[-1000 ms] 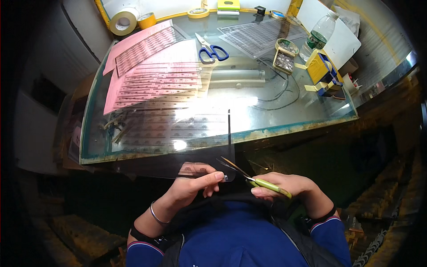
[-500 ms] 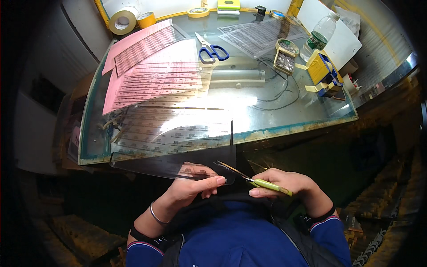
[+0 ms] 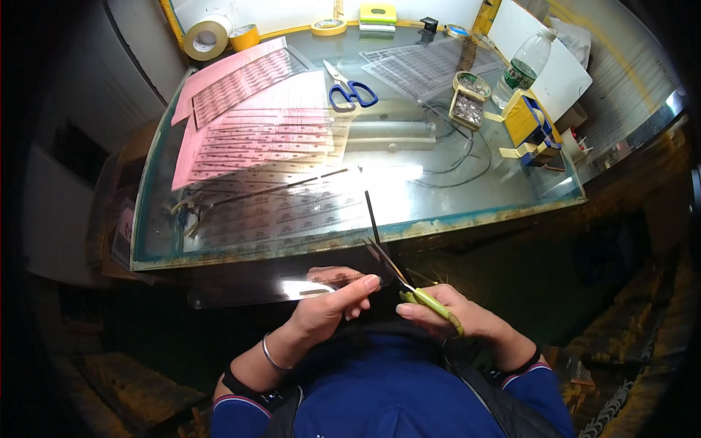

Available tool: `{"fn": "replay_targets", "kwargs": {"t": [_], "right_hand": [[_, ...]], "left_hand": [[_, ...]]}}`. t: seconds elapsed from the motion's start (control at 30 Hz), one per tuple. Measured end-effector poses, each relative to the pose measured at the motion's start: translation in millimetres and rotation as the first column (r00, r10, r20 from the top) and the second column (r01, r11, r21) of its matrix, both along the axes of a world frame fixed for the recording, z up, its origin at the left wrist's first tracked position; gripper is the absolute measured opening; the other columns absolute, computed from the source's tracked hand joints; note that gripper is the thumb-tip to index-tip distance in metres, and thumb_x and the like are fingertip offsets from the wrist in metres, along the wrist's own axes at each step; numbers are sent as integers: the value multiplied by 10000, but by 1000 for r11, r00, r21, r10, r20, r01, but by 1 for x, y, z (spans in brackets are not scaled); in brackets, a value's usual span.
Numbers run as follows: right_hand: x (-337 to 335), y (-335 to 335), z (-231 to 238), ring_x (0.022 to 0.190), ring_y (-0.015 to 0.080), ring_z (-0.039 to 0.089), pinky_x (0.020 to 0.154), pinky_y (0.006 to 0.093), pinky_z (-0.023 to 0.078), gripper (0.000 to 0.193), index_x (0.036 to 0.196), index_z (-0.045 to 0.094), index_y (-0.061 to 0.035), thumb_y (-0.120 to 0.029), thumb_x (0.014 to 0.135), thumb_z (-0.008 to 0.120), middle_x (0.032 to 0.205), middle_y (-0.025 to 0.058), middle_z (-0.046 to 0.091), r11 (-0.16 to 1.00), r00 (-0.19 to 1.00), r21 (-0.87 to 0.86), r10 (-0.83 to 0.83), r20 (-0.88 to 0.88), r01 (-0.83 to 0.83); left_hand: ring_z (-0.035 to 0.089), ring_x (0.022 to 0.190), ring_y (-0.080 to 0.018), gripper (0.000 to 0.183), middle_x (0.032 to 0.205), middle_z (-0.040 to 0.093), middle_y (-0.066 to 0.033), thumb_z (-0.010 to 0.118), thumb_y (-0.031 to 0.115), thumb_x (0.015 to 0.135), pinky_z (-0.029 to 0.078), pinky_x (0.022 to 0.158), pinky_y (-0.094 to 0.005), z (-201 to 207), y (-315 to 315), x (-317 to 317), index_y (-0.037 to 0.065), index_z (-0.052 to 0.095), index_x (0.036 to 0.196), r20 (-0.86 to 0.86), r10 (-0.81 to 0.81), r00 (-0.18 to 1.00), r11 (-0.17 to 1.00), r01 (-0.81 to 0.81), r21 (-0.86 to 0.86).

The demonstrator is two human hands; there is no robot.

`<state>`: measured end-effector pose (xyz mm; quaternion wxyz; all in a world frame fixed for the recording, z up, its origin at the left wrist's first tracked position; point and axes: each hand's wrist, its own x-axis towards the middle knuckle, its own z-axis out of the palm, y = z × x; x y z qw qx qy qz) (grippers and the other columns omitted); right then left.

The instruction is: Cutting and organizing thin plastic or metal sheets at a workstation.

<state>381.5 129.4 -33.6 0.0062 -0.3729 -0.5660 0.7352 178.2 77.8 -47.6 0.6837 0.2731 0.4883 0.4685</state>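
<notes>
My left hand (image 3: 330,310) pinches the near edge of a clear printed plastic sheet (image 3: 285,219) that hangs over the front of the glass table (image 3: 467,219). Green-handled scissors (image 3: 416,288) sit in my right hand (image 3: 445,314), their blades apart at the sheet's right edge beside my left fingers. A thin dark strip (image 3: 372,215) of the sheet stands up from the blades toward the table.
Pink printed sheets (image 3: 241,109) lie at the table's left. Blue-handled scissors (image 3: 350,89), a small tin of metal bits (image 3: 469,98), a water bottle (image 3: 522,67), a yellow holder (image 3: 529,124), black wires (image 3: 460,150) and tape rolls (image 3: 208,36) sit further back.
The scissors and both hands have shifted slightly right along the sheet, and the thin cut strip now leans a little to the left.
</notes>
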Motion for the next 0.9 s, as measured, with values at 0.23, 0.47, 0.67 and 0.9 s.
{"fn": "replay_targets", "kwargs": {"t": [0.23, 0.47, 0.67, 0.9], "right_hand": [[-10, -17, -7, 457, 29, 396, 411, 204, 313, 316, 683, 498, -55, -305, 873, 533, 513, -49, 422, 978, 982, 95, -186, -27, 188], [-14, -25, -16, 464, 39, 423, 412, 221, 334, 300, 698, 514, -25, -267, 874, 535, 509, -15, 446, 949, 968, 195, -247, -33, 249], [-14, -27, -16, 477, 63, 413, 442, 251, 359, 287, 703, 518, 4, -229, 867, 546, 513, 22, 468, 936, 960, 226, -279, 12, 270], [-10, -25, -33, 553, 94, 474, 506, 273, 407, 260, 748, 517, 21, -211, 865, 538, 582, 66, 503, 882, 958, 376, -269, -97, 285]], "left_hand": [[490, 497, -54, 129, 610, 566, -14, 612, 155, 819, 371, 435, -164, -4, 2, 11, 28, 617, 794, 99, 55, 994, 998, -51, -38], [480, 487, -54, 136, 597, 557, -11, 610, 155, 822, 369, 435, -162, -4, 4, 19, 22, 614, 793, 141, 62, 988, 996, -53, -67], [480, 505, -50, 169, 609, 562, -14, 622, 184, 818, 377, 453, -162, -8, 1, 21, 18, 618, 785, 183, 48, 982, 998, -41, -46], [486, 521, -44, 185, 630, 568, -15, 617, 196, 822, 378, 458, -158, -8, -5, 29, 16, 612, 779, 173, -20, 985, 999, 28, -44]]}}
